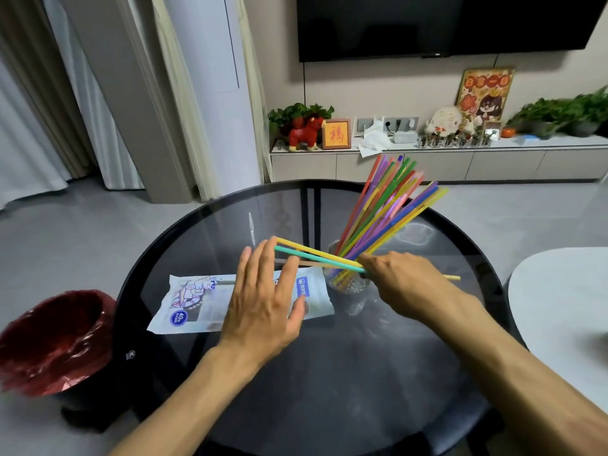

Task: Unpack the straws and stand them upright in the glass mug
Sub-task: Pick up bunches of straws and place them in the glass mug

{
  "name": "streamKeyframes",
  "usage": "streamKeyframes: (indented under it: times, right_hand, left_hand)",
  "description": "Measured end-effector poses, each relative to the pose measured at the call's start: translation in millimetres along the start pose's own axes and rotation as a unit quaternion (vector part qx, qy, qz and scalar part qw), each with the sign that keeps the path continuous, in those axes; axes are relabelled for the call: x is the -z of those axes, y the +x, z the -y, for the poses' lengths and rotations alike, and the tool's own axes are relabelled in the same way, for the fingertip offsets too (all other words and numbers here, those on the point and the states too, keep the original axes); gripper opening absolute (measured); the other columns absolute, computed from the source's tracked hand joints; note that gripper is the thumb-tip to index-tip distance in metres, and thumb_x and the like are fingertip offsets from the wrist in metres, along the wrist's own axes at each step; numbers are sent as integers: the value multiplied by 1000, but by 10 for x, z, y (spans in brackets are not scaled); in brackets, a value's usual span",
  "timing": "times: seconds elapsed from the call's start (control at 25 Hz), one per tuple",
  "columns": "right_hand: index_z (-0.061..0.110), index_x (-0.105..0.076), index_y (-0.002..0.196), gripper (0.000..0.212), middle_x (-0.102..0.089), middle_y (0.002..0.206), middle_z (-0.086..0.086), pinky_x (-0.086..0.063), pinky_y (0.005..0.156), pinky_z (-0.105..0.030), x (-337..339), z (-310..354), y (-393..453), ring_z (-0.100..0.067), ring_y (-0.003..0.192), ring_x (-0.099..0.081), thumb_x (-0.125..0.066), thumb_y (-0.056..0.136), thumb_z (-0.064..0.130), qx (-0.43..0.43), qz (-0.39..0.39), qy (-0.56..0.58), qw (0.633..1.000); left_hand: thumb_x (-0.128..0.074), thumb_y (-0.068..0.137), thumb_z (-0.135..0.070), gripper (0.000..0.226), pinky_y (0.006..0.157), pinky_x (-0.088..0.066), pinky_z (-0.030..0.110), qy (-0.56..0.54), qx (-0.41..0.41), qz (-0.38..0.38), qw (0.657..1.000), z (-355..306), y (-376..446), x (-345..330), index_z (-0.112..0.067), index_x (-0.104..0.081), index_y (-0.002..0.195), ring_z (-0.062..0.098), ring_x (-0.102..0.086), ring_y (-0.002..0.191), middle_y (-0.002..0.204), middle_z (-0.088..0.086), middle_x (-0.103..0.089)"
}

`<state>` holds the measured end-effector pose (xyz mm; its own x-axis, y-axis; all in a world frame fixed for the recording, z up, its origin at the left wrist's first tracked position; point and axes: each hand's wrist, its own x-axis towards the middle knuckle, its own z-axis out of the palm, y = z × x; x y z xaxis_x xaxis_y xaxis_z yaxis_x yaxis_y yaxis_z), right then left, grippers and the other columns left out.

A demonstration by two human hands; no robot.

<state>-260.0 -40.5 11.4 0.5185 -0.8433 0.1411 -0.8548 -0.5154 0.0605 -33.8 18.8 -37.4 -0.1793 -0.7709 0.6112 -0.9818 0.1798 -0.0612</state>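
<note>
- I am working at a round, dark glass surface [230, 373], with a red-lined bin [56, 337] standing on the floor just beside its left edge.
- The straw packet [197, 304] is lying flat on the surface under and to the left of my left hand; I cannot tell whether any straws are remaining inside it.
- The glass mug [352, 284] is standing just right of the packet, partly hidden by my right hand.
- Most of the straws [388, 205] are already leaning upright in the mug, fanning out up and to the right, so I am judging the task nearly done.
- My left hand [263, 301] is hovering over the packet with its fingers spread wide, holding nothing; its fingertips are close to the far ends of the loose straws.
- My right hand [404, 281] is pinching a few loose straws [312, 255], yellow and teal among them, which are lying nearly level and pointing left, not yet in the mug.
- What is left, as I judge it, is tipping these last few upright into the mug.
</note>
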Motion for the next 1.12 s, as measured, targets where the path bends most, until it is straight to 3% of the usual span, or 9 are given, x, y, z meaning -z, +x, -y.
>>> streamKeyframes:
  times: [0.24, 0.4, 0.56, 0.64, 0.68, 0.76, 0.88, 1.0, 1.12]
  right_hand:
    - [23, -45, 117, 26, -54, 81, -3, -36, 54, -36, 96, 164, -74, -26, 66, -50, -44, 93, 12, 15, -19, -21, 999]
    - [20, -50, 109, 24, -66, 97, -5, -46, 69, -38, 118, 458, -87, -33, 86, -63, -46, 88, 7, 111, -23, -2, 994]
    - [13, -61, 108, 30, -63, 113, -9, -36, 100, -48, 269, 487, -86, -32, 109, -57, -53, 81, 3, 45, -307, -54, 949]
    - [8, -62, 106, 21, -62, 112, -13, -42, 95, -42, 459, 431, -108, -29, 104, -56, -60, 85, 6, -43, -481, 97, 870]
    - [8, -59, 109, 25, -62, 112, -11, -47, 90, -37, 528, 369, -101, -25, 103, -57, -65, 85, 8, -73, -474, 240, 844]
    - [10, -54, 123, 42, -64, 118, -7, -55, 88, -31, 533, 354, -43, -20, 108, -63, -71, 84, 10, -45, -228, 593, 771]
    - [4, -59, 122, 35, -68, 118, -18, -55, 93, -37, 181, 449, 3, -17, 107, -65, -62, 88, 1, 16, 21, 710, 703]
    - [-4, -67, 103, 15, -71, 106, -24, -57, 84, -35, 37, 394, 19, -21, 93, -70, -56, 92, -1, -12, -16, 700, 714]
    - [-4, -68, 104, 20, -75, 101, -17, -58, 78, -30, 22, 260, 8, -24, 93, -72, -62, 86, 4, 7, 5, 717, 697]
  left_hand:
    - [-69, 70, -25, 39, 110, -26, 58, 57, 5, -38, 998, -6, 91, 362, -11, -59, 104, 35, -51, 111, 118, 13, -57]
    - [-67, 76, -14, 38, 89, -45, 44, 29, -54, 82, 995, -222, -23, 141, -13, -52, 110, 30, -64, 86, 94, 6, -66]
    - [-43, 99, -16, 10, 65, -46, 40, -222, 155, 153, 950, -33, 86, 236, -15, -53, 98, 31, -64, 78, 82, 6, -65]
    - [-40, 102, -14, 20, 76, -55, 40, -504, 224, 95, 829, 48, 222, 337, -13, -59, 96, 22, -66, 75, 79, 6, -65]
    - [-39, 102, -10, 22, 81, -56, 36, -610, 220, 79, 757, 33, 281, 361, -10, -60, 97, 18, -65, 77, 81, 7, -65]
    - [-40, 102, -8, 20, 85, -55, 29, -696, 185, 111, 685, -84, 281, 286, -5, -59, 98, 15, -65, 82, 84, 9, -65]
    - [-46, 99, -20, 20, 80, -51, 27, -633, 153, 235, 721, -254, 16, -131, -5, -60, 95, 13, -67, 79, 85, 13, -70]
    - [-44, 102, -21, 27, 80, -47, 19, -552, 122, 286, 774, -232, -92, -308, -7, -65, 93, 8, -68, 83, 90, 8, -75]
    - [-43, 102, -22, 31, 89, -48, 19, -544, 97, 341, 761, -183, -64, -295, -8, -69, 94, 9, -69, 93, 96, 3, -75]
